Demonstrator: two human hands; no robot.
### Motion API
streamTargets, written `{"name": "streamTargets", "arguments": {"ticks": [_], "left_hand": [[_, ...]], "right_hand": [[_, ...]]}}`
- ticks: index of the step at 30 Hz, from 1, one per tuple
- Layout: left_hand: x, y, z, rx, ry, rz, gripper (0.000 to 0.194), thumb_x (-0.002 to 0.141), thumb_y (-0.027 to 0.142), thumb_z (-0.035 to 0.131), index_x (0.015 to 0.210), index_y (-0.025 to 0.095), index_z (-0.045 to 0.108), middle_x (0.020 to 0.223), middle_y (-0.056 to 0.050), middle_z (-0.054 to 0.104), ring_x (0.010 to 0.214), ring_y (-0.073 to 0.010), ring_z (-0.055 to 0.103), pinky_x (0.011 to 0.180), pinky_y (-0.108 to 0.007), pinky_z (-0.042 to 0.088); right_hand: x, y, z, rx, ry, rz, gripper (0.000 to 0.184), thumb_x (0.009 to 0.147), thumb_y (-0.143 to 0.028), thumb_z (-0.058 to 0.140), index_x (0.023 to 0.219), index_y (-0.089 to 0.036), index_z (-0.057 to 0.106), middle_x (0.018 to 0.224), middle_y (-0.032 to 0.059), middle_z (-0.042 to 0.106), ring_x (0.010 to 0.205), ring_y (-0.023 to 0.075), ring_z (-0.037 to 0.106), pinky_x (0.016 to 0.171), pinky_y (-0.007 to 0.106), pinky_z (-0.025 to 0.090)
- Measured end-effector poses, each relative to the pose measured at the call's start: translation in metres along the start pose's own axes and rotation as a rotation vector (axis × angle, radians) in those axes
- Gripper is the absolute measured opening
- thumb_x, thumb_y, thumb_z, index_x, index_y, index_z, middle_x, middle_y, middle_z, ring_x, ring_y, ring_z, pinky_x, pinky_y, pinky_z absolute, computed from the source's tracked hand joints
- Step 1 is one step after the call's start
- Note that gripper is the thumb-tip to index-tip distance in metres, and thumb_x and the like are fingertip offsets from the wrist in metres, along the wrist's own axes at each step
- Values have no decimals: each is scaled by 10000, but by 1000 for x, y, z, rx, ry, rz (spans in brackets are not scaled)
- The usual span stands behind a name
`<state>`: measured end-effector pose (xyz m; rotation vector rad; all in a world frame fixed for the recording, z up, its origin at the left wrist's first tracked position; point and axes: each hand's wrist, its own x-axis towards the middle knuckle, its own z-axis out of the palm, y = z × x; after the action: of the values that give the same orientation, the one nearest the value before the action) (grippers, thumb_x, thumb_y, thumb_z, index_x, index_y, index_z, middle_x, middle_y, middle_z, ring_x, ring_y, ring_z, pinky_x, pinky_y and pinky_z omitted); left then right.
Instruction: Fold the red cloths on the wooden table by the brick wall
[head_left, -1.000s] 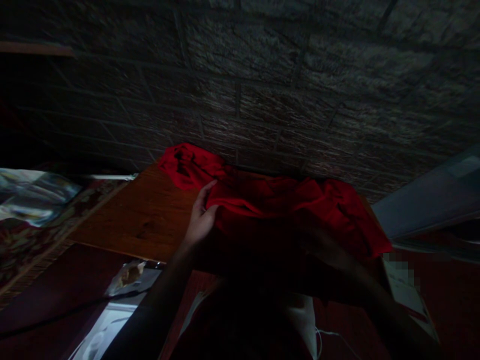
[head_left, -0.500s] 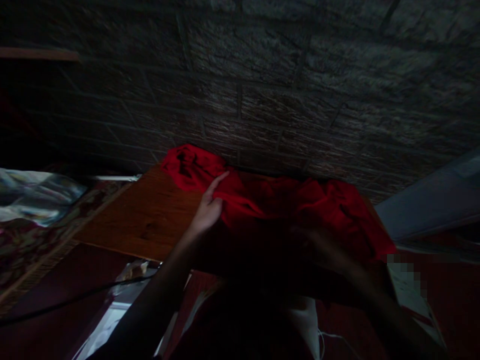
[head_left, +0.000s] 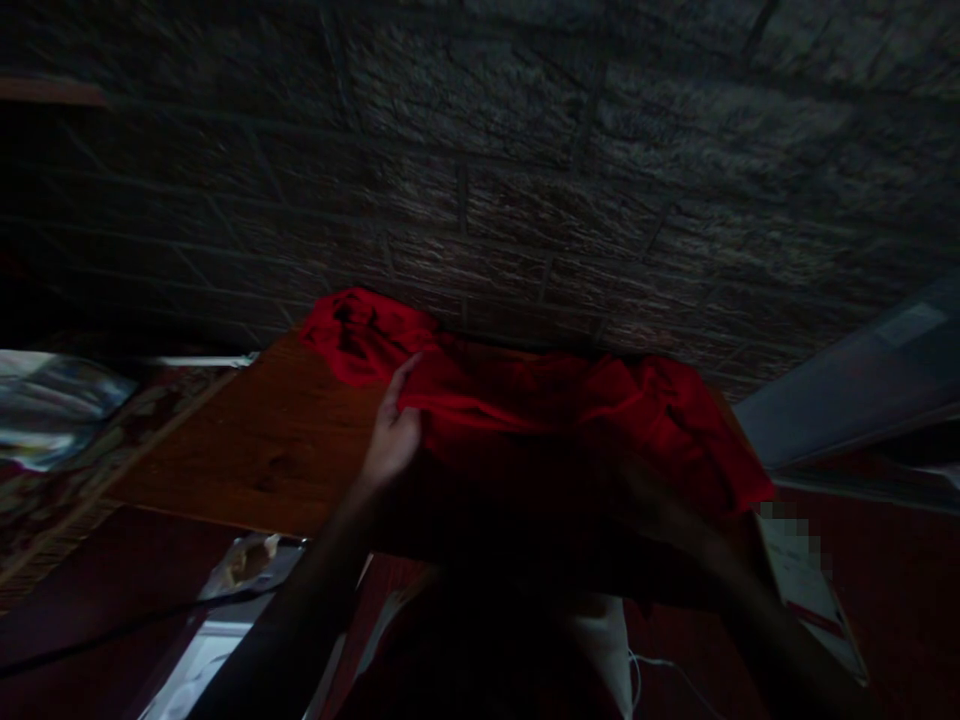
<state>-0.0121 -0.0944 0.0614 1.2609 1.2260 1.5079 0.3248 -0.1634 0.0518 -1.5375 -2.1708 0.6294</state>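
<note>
Left hand [head_left: 391, 440] on red cloth [head_left: 540, 390] — fingers [head_left: 397, 382] drawn back, right hand [head_left: 646, 500] dim

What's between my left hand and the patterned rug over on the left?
In the head view, a stretch of brown wooden tabletop lies between your left hand and the patterned rug.

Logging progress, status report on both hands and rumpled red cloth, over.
Left hand on red cloth; right hand dim, grip unclear; cloth lying on brown wooden table; near edge lost in darkness.
</note>
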Motion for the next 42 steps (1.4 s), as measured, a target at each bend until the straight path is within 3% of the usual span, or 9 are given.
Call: {"name": "streamTargets", "arguments": {"ticks": [8, 12, 16, 23, 27, 30, 35, 38, 42], "left_hand": [[-48, -14, -27, 135, 159, 48, 595, 856, 259, 546, 1441, 197, 451, 1463, -90, 511, 1342, -246, 485, 1160, -367, 357], [-80, -31, -38, 234, 123, 21, 629, 881, 361, 539, 1464, 156, 416, 1493, -124, 471, 1387, -280, 426, 1184, -412, 308], [-116, -41, -29, 388, 102, 36, 623, 936, 387, 499, 1499, 164, 348, 1538, -139, 392, 1406, -286, 390, 1166, -406, 336], [-147, -35, -8, 467, 55, 38, 440, 928, 376, 598, 1321, 189, 532, 1373, -121, 518, 1199, -276, 547, 989, -519, 476], [-145, -31, -7, 497, 32, 36, 431, 929, 370, 596, 1311, 180, 537, 1358, -121, 528, 1183, -271, 557, 982, -509, 482], [-143, -30, -6, 521, 14, 42, 432, 929, 372, 596, 1312, 180, 537, 1357, -122, 529, 1181, -270, 558, 981, -508, 484], [-144, -35, -4, 567, -7, 56, 466, 928, 388, 596, 1341, 187, 517, 1398, -125, 498, 1222, -286, 532, 1009, -538, 458], [-146, -43, -4, 607, 0, 60, 582, 948, 366, 551, 1475, 199, 371, 1483, -156, 424, 1302, -318, 481, 1057, -549, 422], [-147, -55, -2, 664, 2, 76, 751, 941, 196, 446, 1578, 146, 54, 1577, -214, 283, 1423, -345, 351, 1119, -506, 370]], "right_hand": [[62, 20, -3, 50, -102, 12, 181, 898, -310, 545, 934, -212, 693, 958, 65, 738, 847, 215, 693, 730, 320, 523], [71, 27, 2, 31, 89, -23, 185, 903, -355, 567, 973, -225, 679, 955, 46, 734, 831, 191, 687, 746, 305, 520], [78, 40, 9, 18, 166, -48, 198, 879, -409, 598, 915, -230, 673, 909, 33, 727, 811, 191, 683, 751, 311, 529], [68, 60, 21, 153, 333, 102, 293, 843, -458, 647, 1018, -224, 641, 980, 52, 720, 850, 206, 695, 762, 335, 566], [63, 38, 13, -108, 271, -18, 222, 891, -333, 576, 1069, -231, 660, 1045, 73, 699, 954, 241, 669, 873, 419, 549], [62, -4, 15, -255, 212, -290, 434, 904, -252, 541, 1338, -244, 553, 1324, 109, 584, 1241, 276, 529, 1045, 486, 446], [78, -66, 54, -372, -66, -686, 566, 946, -197, 449, 1507, -192, 373, 1576, 122, 328, 1464, 271, 257, 1146, 488, 326], [98, -71, 73, -429, -42, -695, 508, 946, -157, 435, 1452, -170, 475, 1513, 142, 433, 1411, 276, 366, 1137, 467, 351], [119, -55, 68, -433, 47, -488, 531, 911, -119, 464, 1433, -208, 515, 1430, 112, 539, 1252, 258, 551, 1072, 392, 454]]}}
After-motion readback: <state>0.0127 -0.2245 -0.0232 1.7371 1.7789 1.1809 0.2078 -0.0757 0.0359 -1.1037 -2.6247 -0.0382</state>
